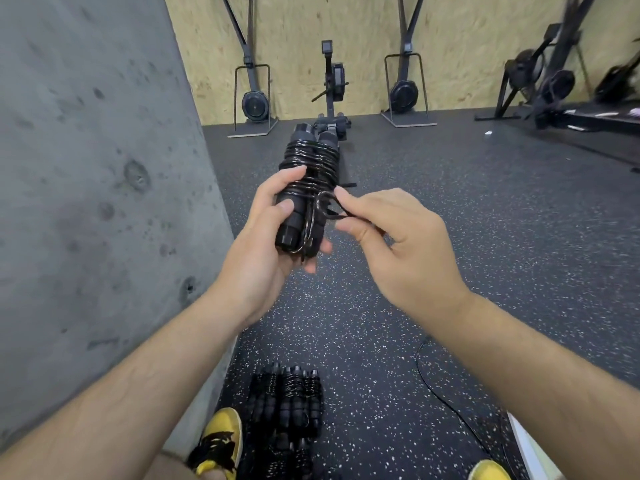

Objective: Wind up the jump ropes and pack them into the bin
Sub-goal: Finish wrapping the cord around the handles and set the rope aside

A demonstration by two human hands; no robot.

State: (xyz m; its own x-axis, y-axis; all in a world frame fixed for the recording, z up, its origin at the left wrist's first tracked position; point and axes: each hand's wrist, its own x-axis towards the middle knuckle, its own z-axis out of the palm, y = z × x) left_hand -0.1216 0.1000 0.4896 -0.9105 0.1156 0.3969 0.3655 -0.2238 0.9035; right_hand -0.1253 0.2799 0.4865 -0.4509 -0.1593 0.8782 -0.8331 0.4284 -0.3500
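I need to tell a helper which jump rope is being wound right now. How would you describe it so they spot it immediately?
Beside the grey concrete wall, look at the hands. The left hand holds a wound jump rope. Unlike the bundles on the floor, it is held up.

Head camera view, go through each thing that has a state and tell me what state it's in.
jump rope: wound round its paired handles, last loop loose
left hand: grips the handles
right hand: pinches the loose loop
wound ropes: bundled, lying on the floor
loose cord: unwound on the floor
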